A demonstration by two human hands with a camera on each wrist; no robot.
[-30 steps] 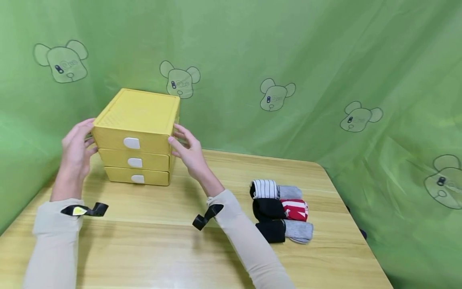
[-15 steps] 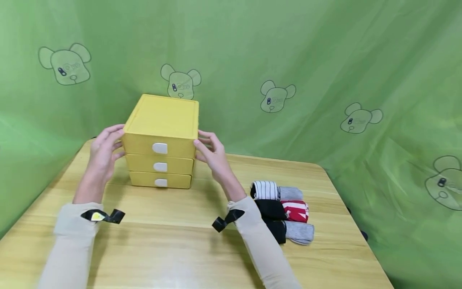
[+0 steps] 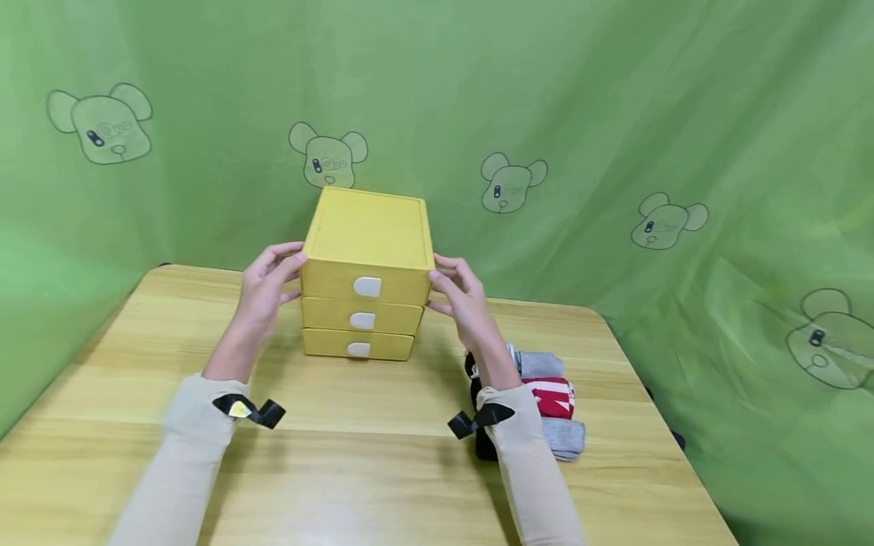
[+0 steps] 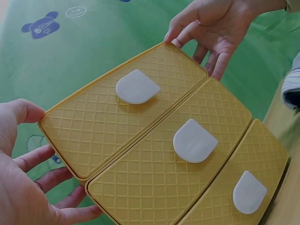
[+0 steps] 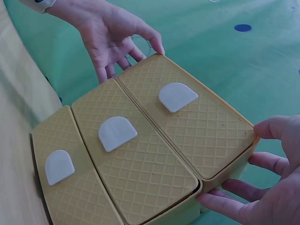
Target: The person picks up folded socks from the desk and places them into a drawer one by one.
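Observation:
A yellow mini drawer unit stands upright toward the back of the table, its three waffle-textured drawers closed, each with a white tab handle. My left hand grips its left side near the top, thumb at the front corner and fingers along the side wall. On the opposite side my right hand holds it the same way, thumb tip on the top drawer's edge. In the right wrist view, the right-hand fingers reach along the side past the front face.
Rolled socks lie on the wooden table to the right: a red-and-white one, a grey one and several others, partly hidden by my right forearm. A green curtain with bear-head prints hangs behind and beside the table.
Both hands have carried the drawer unit rightward, from the table's left side toward the middle. My right forearm now covers part of the socks, which stay where they were.

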